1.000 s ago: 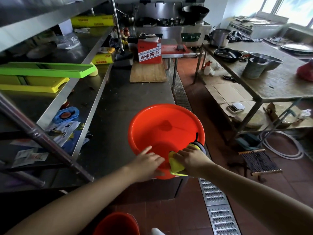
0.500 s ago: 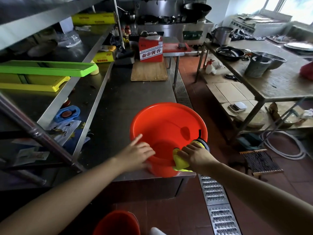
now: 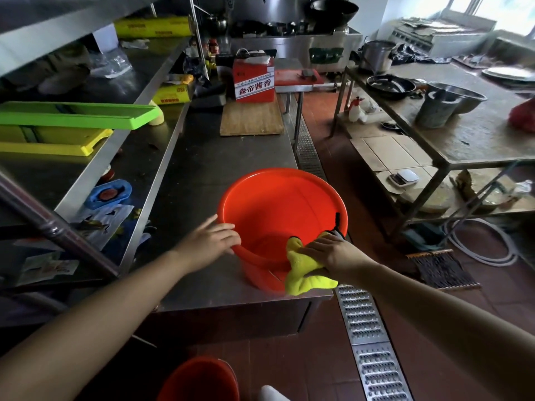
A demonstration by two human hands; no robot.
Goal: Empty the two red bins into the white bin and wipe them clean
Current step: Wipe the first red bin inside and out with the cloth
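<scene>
We judge the empty red bin (image 3: 282, 224) light and slick, so our left hand (image 3: 212, 240) steadies its rim with straight fingers while our right hand (image 3: 327, 251) presses the soft yellow cloth (image 3: 304, 270) flat beneath its fingers.

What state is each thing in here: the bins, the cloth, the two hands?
Red bin on counter: upright, nothing visible inside.
Yellow cloth: draped over the bin's near rim.
Right hand: presses the cloth on the rim.
Left hand: steadies the bin's rim.
Second red bin: on floor, contents unseen.
</scene>
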